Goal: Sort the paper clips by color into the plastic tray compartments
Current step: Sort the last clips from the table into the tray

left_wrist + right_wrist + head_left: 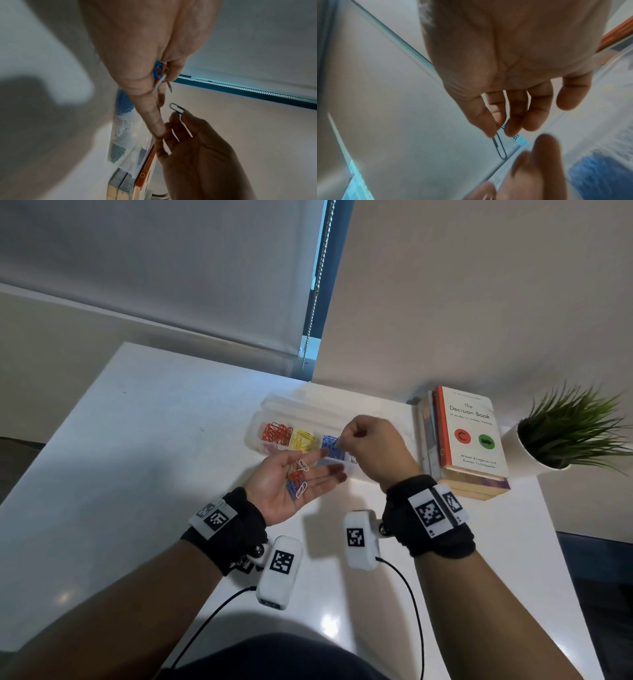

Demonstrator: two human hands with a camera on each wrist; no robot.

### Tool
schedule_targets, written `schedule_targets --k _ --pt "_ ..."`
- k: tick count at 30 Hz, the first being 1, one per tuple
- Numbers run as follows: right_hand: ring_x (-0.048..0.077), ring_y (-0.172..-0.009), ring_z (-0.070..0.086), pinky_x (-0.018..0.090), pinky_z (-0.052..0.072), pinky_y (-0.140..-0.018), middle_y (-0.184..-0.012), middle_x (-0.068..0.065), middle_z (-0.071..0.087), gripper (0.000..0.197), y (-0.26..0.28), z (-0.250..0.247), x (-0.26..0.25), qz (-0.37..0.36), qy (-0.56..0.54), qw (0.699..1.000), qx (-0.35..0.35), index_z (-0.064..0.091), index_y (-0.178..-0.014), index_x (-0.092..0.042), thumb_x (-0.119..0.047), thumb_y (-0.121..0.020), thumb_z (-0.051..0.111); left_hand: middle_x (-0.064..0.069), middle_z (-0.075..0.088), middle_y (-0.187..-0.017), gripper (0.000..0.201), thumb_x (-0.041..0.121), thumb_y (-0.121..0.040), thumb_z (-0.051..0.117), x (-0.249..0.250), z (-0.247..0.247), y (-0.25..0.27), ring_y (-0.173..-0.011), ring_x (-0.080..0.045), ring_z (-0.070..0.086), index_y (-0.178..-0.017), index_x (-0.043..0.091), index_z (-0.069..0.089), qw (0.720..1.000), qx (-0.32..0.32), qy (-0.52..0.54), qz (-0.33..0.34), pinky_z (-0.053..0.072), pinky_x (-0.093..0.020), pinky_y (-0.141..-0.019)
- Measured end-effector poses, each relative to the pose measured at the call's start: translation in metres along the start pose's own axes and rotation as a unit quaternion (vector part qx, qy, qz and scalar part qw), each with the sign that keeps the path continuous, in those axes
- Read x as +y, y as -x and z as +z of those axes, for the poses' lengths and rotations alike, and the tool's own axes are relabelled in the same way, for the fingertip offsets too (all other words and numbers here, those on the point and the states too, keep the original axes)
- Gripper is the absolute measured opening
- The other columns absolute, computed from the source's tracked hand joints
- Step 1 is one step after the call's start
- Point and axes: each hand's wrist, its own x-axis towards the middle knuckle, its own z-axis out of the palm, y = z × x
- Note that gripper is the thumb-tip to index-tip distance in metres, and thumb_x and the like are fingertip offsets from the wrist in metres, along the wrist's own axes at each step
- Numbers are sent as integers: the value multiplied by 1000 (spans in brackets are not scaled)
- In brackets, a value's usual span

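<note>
**Head view: blue clip held right above the blue compartment**

Head view shows our right hand (371,440) pinching a single blue clip (337,442) between thumb and forefinger, the other fingers loosely curled. The clip hangs with its long axis pointing down and to the left, just over the blue pile (331,447) in the plastic tray (274,405). We judge the coming move a short drop: the compartment lies straight below the fingertips, with the yellow pile (303,438) next on the left and the red pile (275,433) beyond it.

Our left hand (291,491) lies palm up and flat just near of the tray, carrying the unsorted clips (297,479), among them white, red and blue. Its fingertips nearly reach the right hand, so room is tight on the near side. The stack of books (462,440) stands close on the right; the far side is free.
</note>
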Motion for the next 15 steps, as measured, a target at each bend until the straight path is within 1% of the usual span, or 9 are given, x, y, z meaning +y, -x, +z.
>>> schedule_targets --k 2,4,6,8,9,10,12,13,15 --pt "19 -69 57 31 48 -65 -71 2 64 8 -10 1 2 5 36 999 33 63 -73 -8 -9 -79 59 -35 58 -122 42 21 -100 35 2 -2 0 -113 -46 59 -129 -3 52 1000 5 4 -2 51 -46 -93" --pt "23 -76 62 36 53 -73 -76 3 67 10 -18 6 5 27 72 997 22 62 -71 -16 -13 -79 58 -35 58 -123 43 21 -100 34 4 -2 1 -114 -46 58 -130 -3 52 1000 9 8 3 51 -46 -93" --pt "24 -85 63 41 52 -84 -85 2 70 12 -23 12 8 40 117 992 0 62 -71 -24 -17 -80 60 -34 59 -120 43 22 -101 33 5 -2 1 -112 -45 60 -129 -5 52 1000 10 12 7 52 -46 -91" --pt "23 -93 62 41 49 -90 -97 1 70 11 -19 13 4 28 141 990 -1 69 -85 -26 -19 -81 61 -33 61 -118 42 22 -101 33 5 0 1 -108 -44 62 -126 -5 53 1000 11 10 10 55 -45 -88" --pt "22 -93 63 39 50 -89 -98 0 70 14 -15 13 1 9 143 990 5 71 -91 -26 -21 -81 61 -32 63 -115 41 22 -99 36 5 1 1 -105 -42 65 -123 -5 57 1000 7 7 12 55 -44 -87" --pt "21 -89 63 37 52 -84 -95 -1 70 13 -9 13 -3 -18 139 990 4 71 -91 -26 -24 -81 63 -29 66 -110 37 20 -96 41 4 3 1 -99 -39 68 -115 -4 62 1000 1 -1 15 56 -43 -86" --pt "19 -79 64 33 54 -72 -84 -2 69 8 5 16 -12 -68 137 988 -32 70 -81 -24 -31 -79 67 -22 69 -92 30 17 -91 45 3 6 0 -83 -31 71 -94 -1 69 1000 0 -19 20 59 -41 -80" --pt "19 -76 64 33 54 -69 -82 0 69 11 11 20 -15 -80 153 983 -58 70 -80 -23 -34 -78 68 -18 68 -84 31 16 -95 42 2 8 0 -76 -26 70 -90 1 67 999 4 -26 22 60 -38 -73" --pt "22 -77 63 33 54 -69 -84 3 68 10 18 27 -15 -82 183 976 -81 68 -83 -22 -32 -79 68 -12 67 -73 32 19 -102 34 -1 12 -1 -67 -21 69 -94 3 61 999 12 -33 20 58 -31 -61"
